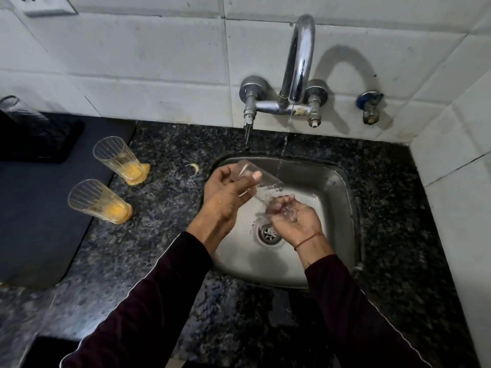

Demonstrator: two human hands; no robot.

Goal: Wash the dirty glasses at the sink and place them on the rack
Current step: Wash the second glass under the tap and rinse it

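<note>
Over the steel sink, my left hand grips a clear glass tilted with its mouth toward the right. Water spills from the glass onto my right hand, which is cupped below its mouth with curled fingers and holds nothing I can make out. A thin stream runs from the curved tap. Two dirty ribbed glasses with orange residue stand on the counter to the left, one farther back, one nearer. An upturned clear glass rests on the black rack at far left.
Dark speckled granite counter surrounds the sink. A dark mat lies under and before the rack on the left. A small scrap lies on the counter near the sink rim. White tiled walls rise behind and to the right, with a blue valve.
</note>
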